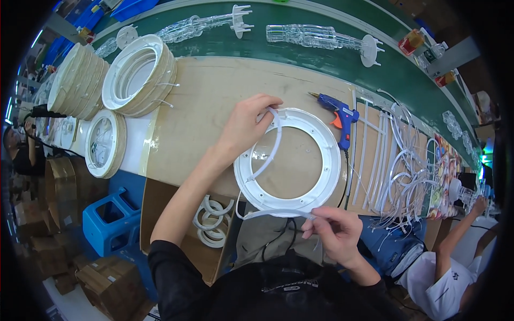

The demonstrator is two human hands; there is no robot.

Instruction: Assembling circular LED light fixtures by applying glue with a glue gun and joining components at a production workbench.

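Observation:
A white plastic ring (333,160) lies on the brown work surface in front of me, with small holes around its band. My left hand (250,120) is closed at the ring's upper left edge, pinching one end of a white flexible strip (277,140). From there the strip curves down across the ring's left side, and a loop hangs past its lower left rim. My right hand (337,227) pinches another stretch of white strip just below the ring's near edge. A blue glue gun (342,115) with an orange trigger lies right of the ring.
Stacked white-rimmed rings (140,75) stand at the left. Loose strips and wires (399,160) lie at the right. Clear plastic parts (326,37) rest on the green conveyor (289,59). A box of white ring pieces (214,219) and a blue stool (115,219) are below. A co-worker (450,273) sits at right.

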